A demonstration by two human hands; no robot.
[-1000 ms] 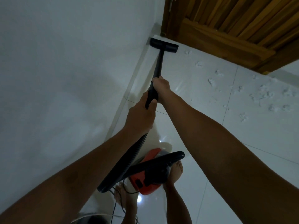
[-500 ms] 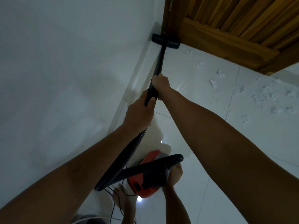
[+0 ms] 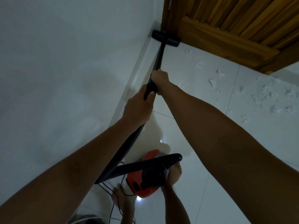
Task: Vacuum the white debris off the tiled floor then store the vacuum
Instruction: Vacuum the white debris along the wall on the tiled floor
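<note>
**Nozzle pushed into the corner by the door**

Since a second ago the floor nozzle (image 3: 165, 38) has slid forward along the wall, from open tile to the very corner, where it now lies against the foot of the wooden door (image 3: 234, 29).

White wall (image 3: 64, 70) fills the left side, and the tiled floor (image 3: 210, 143) spreads to the right. White debris (image 3: 265, 94) lies scattered on the tiles to the right of the arms, well apart from the nozzle, with a few clumps trailing nearer the door.

Down between the person's bare feet sits the red and black vacuum body (image 3: 145, 180), its ribbed hose (image 3: 127, 149) rising to the hands and a thin cord (image 3: 113, 201) looping on the floor beside it.

Both hands are wrapped tightly round the black wand (image 3: 157, 62). The left hand (image 3: 137, 109) grips the lower end where the hose joins, thumb laid over the tube. The right hand (image 3: 161, 80) holds just above it, fingers fully curled, touching the left.
</note>
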